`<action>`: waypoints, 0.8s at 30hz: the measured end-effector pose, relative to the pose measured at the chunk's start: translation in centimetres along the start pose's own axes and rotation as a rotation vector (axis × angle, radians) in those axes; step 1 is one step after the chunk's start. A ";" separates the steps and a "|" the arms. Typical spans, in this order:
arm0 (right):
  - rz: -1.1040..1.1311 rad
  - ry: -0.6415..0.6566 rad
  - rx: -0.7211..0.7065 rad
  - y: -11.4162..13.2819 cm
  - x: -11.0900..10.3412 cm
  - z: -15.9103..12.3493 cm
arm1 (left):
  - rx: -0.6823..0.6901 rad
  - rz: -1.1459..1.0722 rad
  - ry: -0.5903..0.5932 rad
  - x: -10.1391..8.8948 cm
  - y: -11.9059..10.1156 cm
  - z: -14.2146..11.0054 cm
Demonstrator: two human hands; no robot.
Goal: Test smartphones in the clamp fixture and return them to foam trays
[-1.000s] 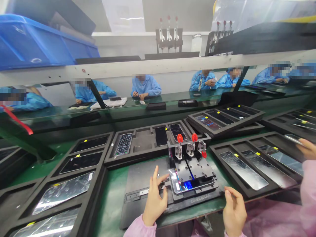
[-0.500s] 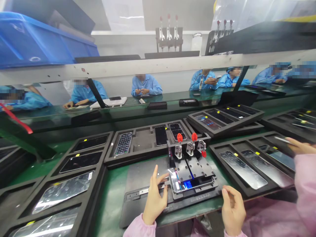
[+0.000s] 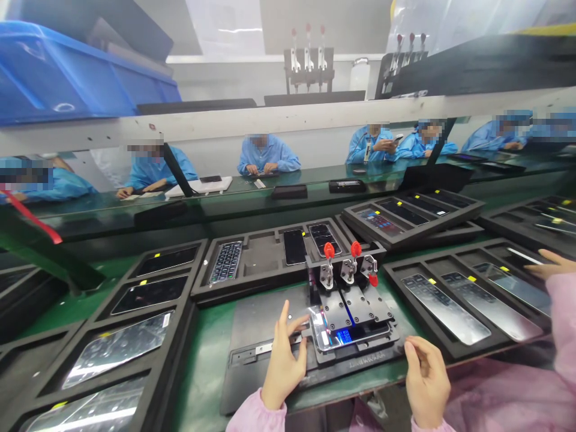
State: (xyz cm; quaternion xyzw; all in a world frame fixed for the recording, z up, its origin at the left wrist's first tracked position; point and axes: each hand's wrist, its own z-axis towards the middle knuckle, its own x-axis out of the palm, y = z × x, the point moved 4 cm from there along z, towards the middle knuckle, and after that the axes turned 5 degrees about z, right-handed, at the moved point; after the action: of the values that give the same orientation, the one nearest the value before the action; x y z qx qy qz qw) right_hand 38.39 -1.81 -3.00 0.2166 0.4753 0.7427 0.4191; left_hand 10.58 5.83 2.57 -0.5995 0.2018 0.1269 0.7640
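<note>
sleeves: pink, loose, gathered at wrists [image 3: 257, 414] | hands [image 3: 284, 363]: bare, no gloves

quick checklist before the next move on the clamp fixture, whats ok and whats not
1. Phone in the fixture: ok, partly under the metal plates, screen lit blue.
2. Phone seated flush: cannot tell, the plates hide part of it.
3. Clamp handles matching: not ok, left handle and middle handle point up, right handle points down.
4. Left hand empty: ok, fingers spread at the fixture's left side.
5. Right hand empty: cannot tell, its fingers are curled in.
6. Other person's hand away from the fixture: ok, it is over by the right tray.
</note>
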 end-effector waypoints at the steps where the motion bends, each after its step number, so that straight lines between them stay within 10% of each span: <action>1: 0.000 -0.003 0.004 0.1 0.0 0.1 | 0.003 0.001 0.002 0.0 -0.1 0.0; 15: 0.191 0.157 -0.018 4.8 1.4 1.2 | 0.000 -0.009 -0.002 0.0 -0.1 0.1; 24: 0.003 0.271 0.009 6.2 4.9 7.8 | 0.003 0.002 0.000 -0.1 -0.2 0.1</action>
State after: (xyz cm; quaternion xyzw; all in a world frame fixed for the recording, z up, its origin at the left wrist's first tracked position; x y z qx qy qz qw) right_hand 38.68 5.11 5.66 0.1170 0.5304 0.7637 0.3490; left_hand 10.55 5.94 2.80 -0.5980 0.2025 0.1274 0.7650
